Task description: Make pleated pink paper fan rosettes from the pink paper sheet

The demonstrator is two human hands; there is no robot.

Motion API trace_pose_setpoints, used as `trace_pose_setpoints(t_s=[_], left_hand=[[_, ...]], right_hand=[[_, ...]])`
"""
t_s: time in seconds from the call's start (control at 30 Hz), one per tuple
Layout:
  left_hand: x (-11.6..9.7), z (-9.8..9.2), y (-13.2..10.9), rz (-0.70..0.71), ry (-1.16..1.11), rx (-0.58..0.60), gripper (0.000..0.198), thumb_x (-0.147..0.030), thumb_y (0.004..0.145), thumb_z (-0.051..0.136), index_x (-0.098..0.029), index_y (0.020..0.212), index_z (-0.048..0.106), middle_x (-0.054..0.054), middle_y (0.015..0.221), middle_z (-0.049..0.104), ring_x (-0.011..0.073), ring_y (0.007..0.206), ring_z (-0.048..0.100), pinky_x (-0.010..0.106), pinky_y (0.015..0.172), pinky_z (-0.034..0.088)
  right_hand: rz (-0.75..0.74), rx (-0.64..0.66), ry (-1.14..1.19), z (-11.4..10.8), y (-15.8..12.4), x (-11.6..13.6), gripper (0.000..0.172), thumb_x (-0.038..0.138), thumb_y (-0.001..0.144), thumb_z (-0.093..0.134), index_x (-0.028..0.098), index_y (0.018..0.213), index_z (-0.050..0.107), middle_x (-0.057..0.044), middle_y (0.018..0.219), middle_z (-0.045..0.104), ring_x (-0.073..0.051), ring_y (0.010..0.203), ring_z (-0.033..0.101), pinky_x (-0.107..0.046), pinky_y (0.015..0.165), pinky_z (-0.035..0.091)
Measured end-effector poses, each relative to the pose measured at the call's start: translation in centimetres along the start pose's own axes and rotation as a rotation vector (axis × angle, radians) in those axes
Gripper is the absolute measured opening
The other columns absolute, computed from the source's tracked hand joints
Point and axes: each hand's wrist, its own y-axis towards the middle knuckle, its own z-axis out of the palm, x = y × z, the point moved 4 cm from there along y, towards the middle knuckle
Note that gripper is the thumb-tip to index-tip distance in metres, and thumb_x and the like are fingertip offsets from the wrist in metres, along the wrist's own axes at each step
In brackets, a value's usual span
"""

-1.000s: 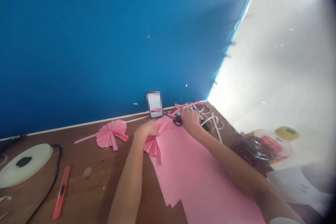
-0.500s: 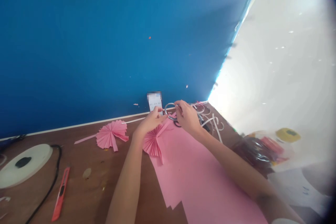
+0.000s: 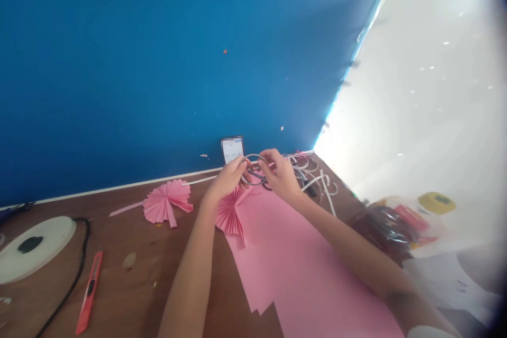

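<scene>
My left hand and my right hand are both closed, fingertips pinching opposite sides of a thin grey-white roll of tape. It is held up over the far end of a pink paper sheet. Just below the hands, a pleated pink paper fan rests partly on that sheet. Scissors lie behind the roll, partly hidden by my right hand. Farther left is a second pink paper fan with narrow strips.
A phone showing a timer leans against the blue wall. Curled white strips lie at the right back. On the left are a red box cutter, a white disc and a black cable. Plastic-wrapped items sit at right.
My left hand has closed on the near-left side of the tape roll, where its fingers were apart before. The roll has come slightly lower between both hands.
</scene>
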Motion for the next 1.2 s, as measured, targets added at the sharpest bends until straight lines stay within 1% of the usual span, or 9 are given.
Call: trace_pose_setpoints(t_s=[0.2, 0.33, 0.47, 0.6, 0.73, 0.83, 0.93, 1.07, 1.2], left_hand=[[1.3, -0.5, 0.7, 0.015, -0.104, -0.093, 0.043, -0.053, 0.088, 0.038, -0.02, 0.114, 0.047, 0.002, 0.069, 0.062, 0.0159, 0.063, 0.064, 0.024, 0.053, 0.049], [0.7, -0.9, 0.5, 0.072, -0.062, -0.105, 0.043, -0.052, 0.089, 0.039, -0.02, 0.114, 0.05, 0.005, 0.078, 0.065, 0.0159, 0.07, 0.064, 0.024, 0.058, 0.047], [-0.9, -0.4, 0.0, 0.147, -0.045, -0.064, 0.04, -0.048, 0.089, 0.041, -0.017, 0.111, 0.053, 0.007, 0.087, 0.066, 0.0153, 0.078, 0.063, 0.026, 0.07, 0.047], [-2.0, 0.8, -0.6, 0.171, -0.038, 0.028, 0.03, -0.045, 0.084, 0.052, -0.015, 0.089, 0.054, 0.005, 0.077, 0.063, 0.0141, 0.073, 0.06, 0.028, 0.075, 0.046], [-2.0, 2.0, -1.0, 0.136, -0.042, 0.168, 0.026, -0.041, 0.08, 0.058, -0.016, 0.083, 0.053, 0.004, 0.076, 0.064, 0.0148, 0.075, 0.061, 0.029, 0.076, 0.046], [-1.7, 2.4, -0.9, 0.098, -0.045, 0.208, 0.025, -0.04, 0.08, 0.059, -0.016, 0.082, 0.053, 0.005, 0.075, 0.066, 0.0158, 0.073, 0.062, 0.031, 0.075, 0.047], [-1.3, 2.5, -0.7, 0.086, -0.068, 0.217, 0.026, -0.039, 0.08, 0.058, -0.015, 0.089, 0.056, 0.006, 0.073, 0.066, 0.0161, 0.07, 0.062, 0.031, 0.071, 0.048], [-1.1, 2.4, -0.5, 0.09, -0.107, 0.247, 0.036, -0.038, 0.083, 0.055, -0.013, 0.108, 0.058, 0.006, 0.072, 0.065, 0.0146, 0.063, 0.059, 0.028, 0.062, 0.046], [-1.4, 2.0, -0.6, 0.102, -0.105, 0.201, 0.038, -0.03, 0.085, 0.049, -0.011, 0.117, 0.058, 0.006, 0.076, 0.065, 0.0112, 0.059, 0.054, 0.025, 0.061, 0.042]], right_hand=[[-0.027, 0.119, -0.031, 0.4, -0.2, 0.7, 0.04, 0.035, 0.091, 0.038, 0.02, 0.129, 0.041, -0.002, 0.084, 0.062, -0.014, 0.062, 0.056, -0.024, 0.059, 0.04], [0.002, 0.12, -0.022, 0.5, -0.2, 0.1, 0.04, 0.029, 0.094, 0.029, 0.02, 0.132, 0.037, -0.002, 0.08, 0.061, -0.015, 0.062, 0.056, -0.024, 0.061, 0.04], [0.03, 0.089, -0.039, 0.8, 0.2, -1.4, 0.039, 0.019, 0.092, 0.024, 0.018, 0.129, 0.036, -0.006, 0.089, 0.064, -0.017, 0.074, 0.06, -0.024, 0.064, 0.041], [0.002, 0.17, -0.22, 1.9, 0.3, -2.8, 0.043, 0.008, 0.082, 0.031, 0.017, 0.123, 0.04, -0.007, 0.09, 0.066, -0.02, 0.079, 0.06, -0.024, 0.063, 0.037], [-0.018, 0.3, -0.213, 2.7, -0.1, -3.1, 0.03, 0.012, 0.08, 0.037, 0.016, 0.109, 0.047, -0.007, 0.085, 0.066, -0.019, 0.073, 0.059, -0.023, 0.059, 0.033], [0.0, 0.339, -0.133, 2.7, -0.2, -2.9, 0.021, 0.019, 0.084, 0.039, 0.017, 0.102, 0.048, -0.005, 0.08, 0.066, -0.018, 0.071, 0.058, -0.023, 0.059, 0.033], [0.005, 0.317, -0.114, 2.4, -0.1, -2.6, 0.025, 0.019, 0.081, 0.041, 0.017, 0.105, 0.048, -0.006, 0.084, 0.066, -0.019, 0.073, 0.059, -0.023, 0.061, 0.034], [-0.002, 0.287, -0.163, 2.1, 0.1, -2.4, 0.029, 0.013, 0.075, 0.042, 0.017, 0.103, 0.051, -0.006, 0.088, 0.064, -0.019, 0.077, 0.058, -0.024, 0.064, 0.036], [0.002, 0.202, -0.224, 1.7, 0.4, -2.4, 0.025, 0.011, 0.075, 0.04, 0.018, 0.096, 0.053, -0.006, 0.09, 0.061, -0.018, 0.081, 0.056, -0.025, 0.067, 0.038]])
